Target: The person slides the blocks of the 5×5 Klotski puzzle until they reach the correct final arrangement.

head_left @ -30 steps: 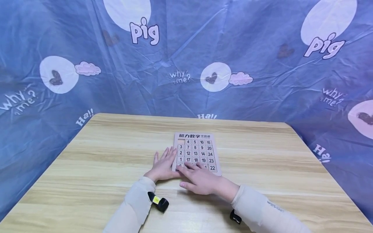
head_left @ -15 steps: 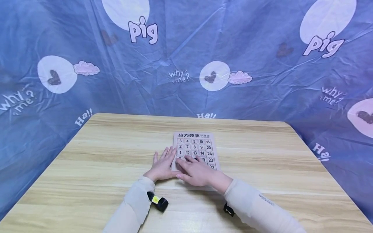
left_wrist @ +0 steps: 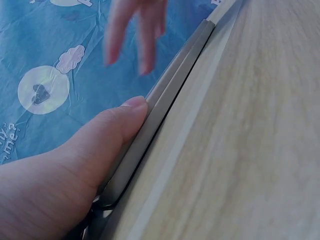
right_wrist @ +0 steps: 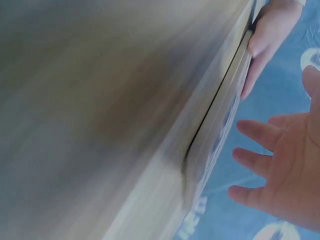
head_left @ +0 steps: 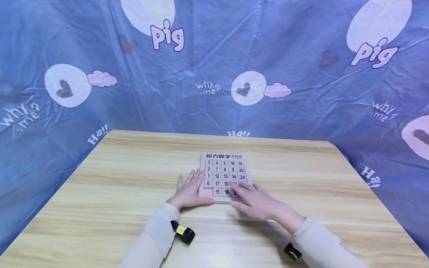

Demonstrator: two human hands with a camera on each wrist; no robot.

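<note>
A number sliding puzzle (head_left: 221, 156) lies flat on the table, its square tiles printed with black numbers. Its gap (head_left: 207, 192) is at the near left corner, below tile 6. My left hand (head_left: 189, 191) rests against that corner, fingers straight along the left side and thumb on the near edge. The left wrist view shows this thumb (left_wrist: 125, 120) touching the puzzle's side (left_wrist: 155, 110). Over the near right part is my right hand (head_left: 259, 203), fingers spread and covering some tiles. In the right wrist view its fingers (right_wrist: 257, 162) look apart from the board.
The wooden table (head_left: 117, 178) spreads around the puzzle on all sides. A blue printed cloth (head_left: 187, 59) hangs behind and beside it. Each sleeve carries a black wrist device, the left one (head_left: 183, 232) and the right one (head_left: 292, 251).
The left column of tiles slid toward the far side, so the gap went from far left to near left. My right hand pushed away, then lifted to the right. The left hand stayed.
</note>
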